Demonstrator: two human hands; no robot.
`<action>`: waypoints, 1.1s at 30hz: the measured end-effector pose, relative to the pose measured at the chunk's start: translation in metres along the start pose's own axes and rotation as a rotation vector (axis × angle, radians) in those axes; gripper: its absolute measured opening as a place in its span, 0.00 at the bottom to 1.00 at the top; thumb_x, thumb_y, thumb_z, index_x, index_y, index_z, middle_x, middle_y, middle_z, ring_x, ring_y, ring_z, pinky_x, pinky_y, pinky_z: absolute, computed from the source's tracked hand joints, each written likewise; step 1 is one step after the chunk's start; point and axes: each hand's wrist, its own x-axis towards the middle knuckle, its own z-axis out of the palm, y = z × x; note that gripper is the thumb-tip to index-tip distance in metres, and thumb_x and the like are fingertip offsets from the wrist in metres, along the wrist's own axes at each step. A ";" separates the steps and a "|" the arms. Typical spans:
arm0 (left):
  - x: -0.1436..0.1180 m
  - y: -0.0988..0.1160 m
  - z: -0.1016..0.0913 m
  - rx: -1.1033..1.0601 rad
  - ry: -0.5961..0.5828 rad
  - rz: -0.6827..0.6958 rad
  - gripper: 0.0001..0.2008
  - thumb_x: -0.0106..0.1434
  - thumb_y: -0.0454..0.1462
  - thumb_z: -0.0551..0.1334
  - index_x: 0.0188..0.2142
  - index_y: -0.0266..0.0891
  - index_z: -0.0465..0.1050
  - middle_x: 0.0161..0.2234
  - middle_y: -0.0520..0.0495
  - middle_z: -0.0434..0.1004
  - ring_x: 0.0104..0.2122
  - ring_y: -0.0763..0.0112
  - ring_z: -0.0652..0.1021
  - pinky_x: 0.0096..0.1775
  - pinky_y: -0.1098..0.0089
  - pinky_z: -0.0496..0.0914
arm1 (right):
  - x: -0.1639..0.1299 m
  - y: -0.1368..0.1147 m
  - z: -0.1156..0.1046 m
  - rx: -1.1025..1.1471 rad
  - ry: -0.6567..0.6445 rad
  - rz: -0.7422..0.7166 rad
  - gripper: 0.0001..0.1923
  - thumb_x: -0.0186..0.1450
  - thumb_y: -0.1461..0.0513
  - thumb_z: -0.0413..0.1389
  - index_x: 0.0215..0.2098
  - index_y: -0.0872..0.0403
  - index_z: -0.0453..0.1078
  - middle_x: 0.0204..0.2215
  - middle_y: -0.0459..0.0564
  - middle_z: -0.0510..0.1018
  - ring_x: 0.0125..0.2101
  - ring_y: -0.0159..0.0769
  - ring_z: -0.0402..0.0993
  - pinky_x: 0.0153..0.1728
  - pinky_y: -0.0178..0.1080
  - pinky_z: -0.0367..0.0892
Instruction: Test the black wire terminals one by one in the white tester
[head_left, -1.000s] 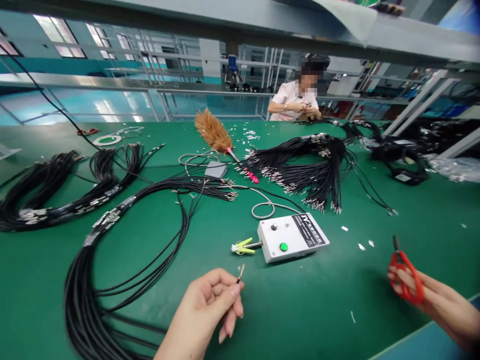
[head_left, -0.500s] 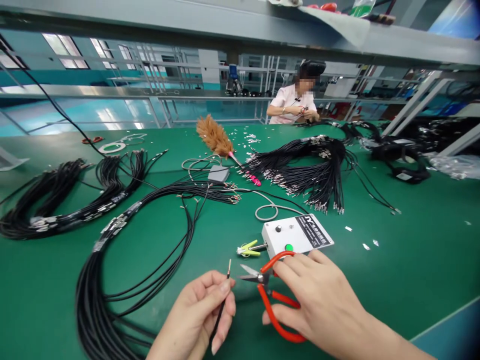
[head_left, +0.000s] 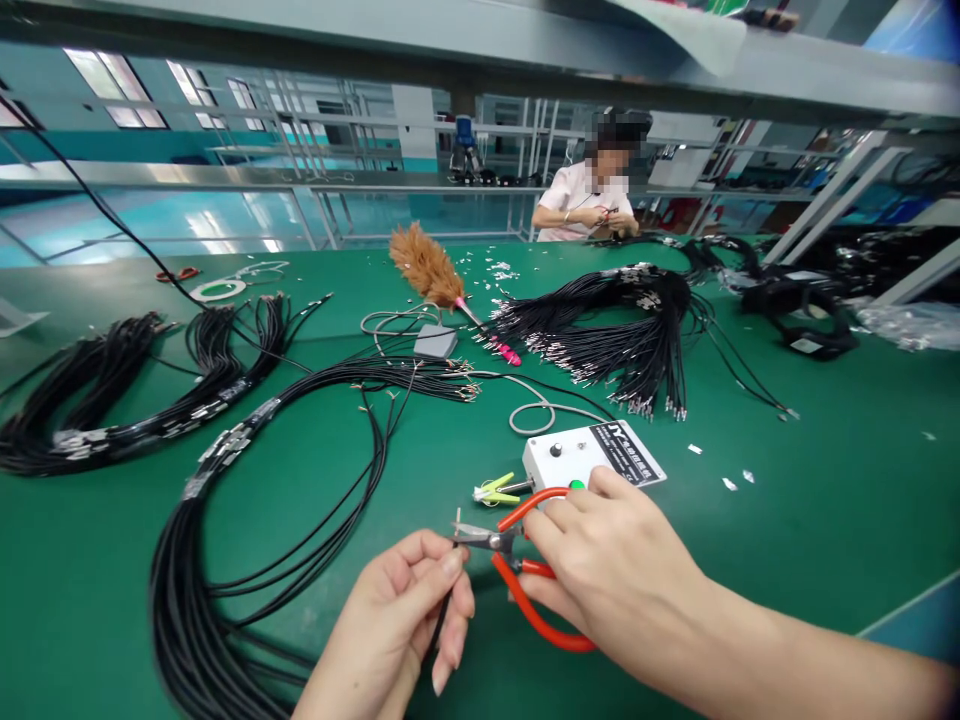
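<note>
Green flat worktop: spans near to far.
Left hand: pinches thin black cable, near centre, bared tip pointing far.
Red-handled steel scissors: right of cable, blades pointing left across its long axis.
White rectangular box: beyond scissors; "JY" legible, other characters unclear.
Right hand: grips scissors' handles.

The scissors had shiny metal blades and smooth, plastic-looking handles; the cable looked rubbery, the duster fluffy.

Green tabletop runs free at right — white box blocks ahead, black cables left; clearance beneath scissors unclear.
</note>
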 end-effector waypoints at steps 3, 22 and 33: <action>-0.001 0.001 0.001 0.014 0.012 0.002 0.16 0.56 0.44 0.72 0.26 0.35 0.70 0.19 0.52 0.76 0.11 0.83 0.66 0.12 0.83 0.61 | 0.003 -0.001 -0.003 -0.050 -0.028 -0.029 0.18 0.48 0.60 0.72 0.21 0.54 0.66 0.16 0.42 0.73 0.18 0.34 0.66 0.27 0.41 0.49; -0.002 0.003 0.004 0.055 0.053 -0.014 0.18 0.53 0.45 0.74 0.26 0.36 0.70 0.18 0.52 0.75 0.11 0.83 0.65 0.13 0.83 0.60 | 0.012 0.005 -0.007 0.141 -0.324 0.056 0.17 0.58 0.59 0.66 0.20 0.53 0.64 0.18 0.45 0.78 0.18 0.33 0.69 0.26 0.39 0.49; -0.009 0.010 0.002 0.018 0.093 -0.016 0.17 0.52 0.44 0.74 0.29 0.36 0.73 0.20 0.52 0.75 0.12 0.82 0.66 0.12 0.83 0.59 | -0.001 0.012 0.010 0.236 -0.025 0.042 0.20 0.57 0.49 0.66 0.27 0.55 0.67 0.23 0.44 0.78 0.24 0.35 0.71 0.30 0.40 0.47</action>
